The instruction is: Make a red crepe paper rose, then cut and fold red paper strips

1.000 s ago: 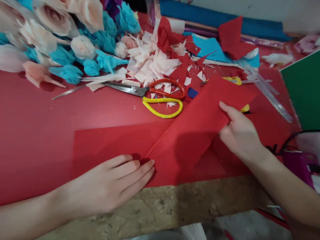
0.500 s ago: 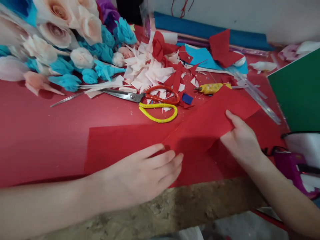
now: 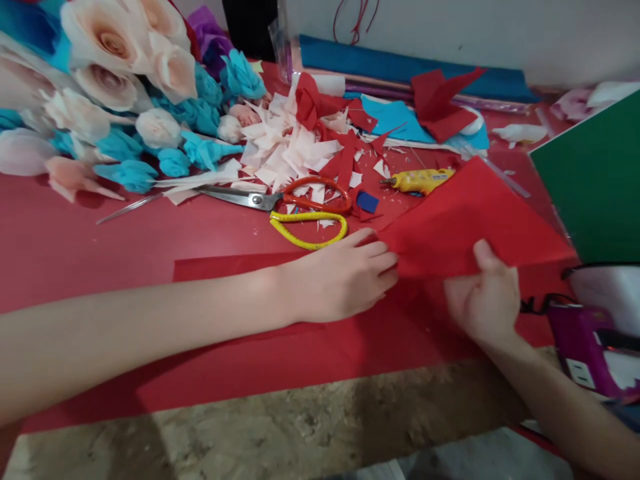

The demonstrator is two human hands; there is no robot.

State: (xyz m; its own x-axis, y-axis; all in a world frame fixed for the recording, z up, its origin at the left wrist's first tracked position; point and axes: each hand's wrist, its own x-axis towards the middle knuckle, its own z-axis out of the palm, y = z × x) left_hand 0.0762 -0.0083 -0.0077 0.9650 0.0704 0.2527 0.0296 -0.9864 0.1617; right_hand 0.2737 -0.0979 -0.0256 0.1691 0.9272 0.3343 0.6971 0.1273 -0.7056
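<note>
A sheet of red paper [image 3: 470, 217] lies folded across the red tabletop, its right part lifted. My right hand [image 3: 485, 293] grips its near edge on the right, thumb on top and fingers underneath. My left hand [image 3: 345, 277] is closed, its fingers curled on the paper near the middle; the thumb is mostly hidden. The paper's left end [image 3: 200, 267] shows beyond my left forearm. Just past my left hand lie scissors [image 3: 270, 200] with one red and one yellow handle, their blades pointing left.
Paper flowers [image 3: 160, 127] are heaped at the back left. White and red paper scraps [image 3: 285, 147] lie behind the scissors, with a yellow glue gun [image 3: 420, 180] to their right. A green board [image 3: 595, 180] stands at right, near a purple object [image 3: 580, 347].
My left hand has moved up and right along the paper and its fingers have curled. My right hand has shifted slightly right, and the lifted paper has swung right and spread wider.
</note>
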